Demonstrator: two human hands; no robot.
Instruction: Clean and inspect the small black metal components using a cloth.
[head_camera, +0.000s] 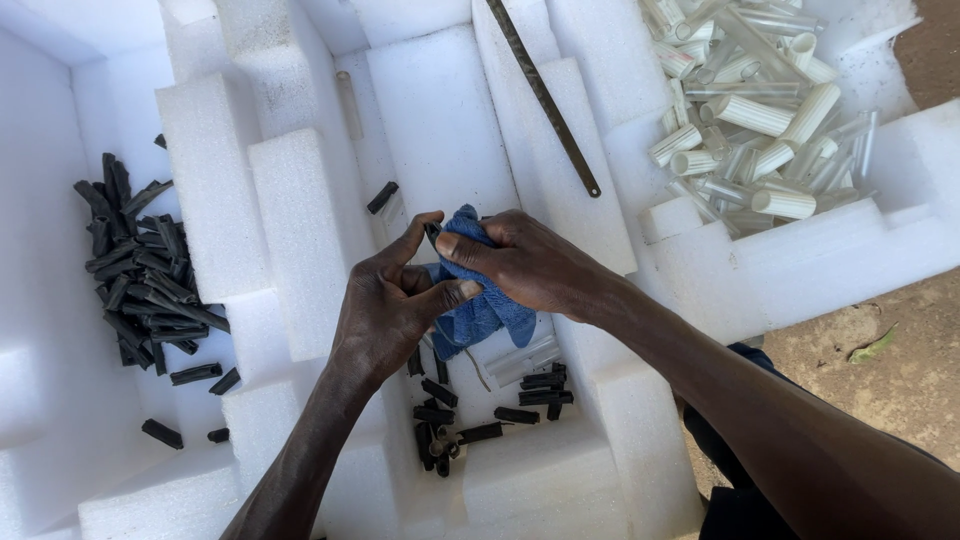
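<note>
White foam tray (300, 210), upright black piece (432, 234) pinched.

A moulded white foam packing tray (300, 230) with stepped blocks and deep recesses fills nearly the whole view. Past its right edge lies bare brown dirt ground (900, 370), with one green leaf (872, 346) on it. Bright, even daylight falls across the foam, casting soft shadows into the recesses.

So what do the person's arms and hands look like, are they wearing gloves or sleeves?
No gloves and no sleeves in view. The left hand and right hand are bare, and both forearms are uncovered. No rings, watch or bracelets show. Fingernails are short.
</note>
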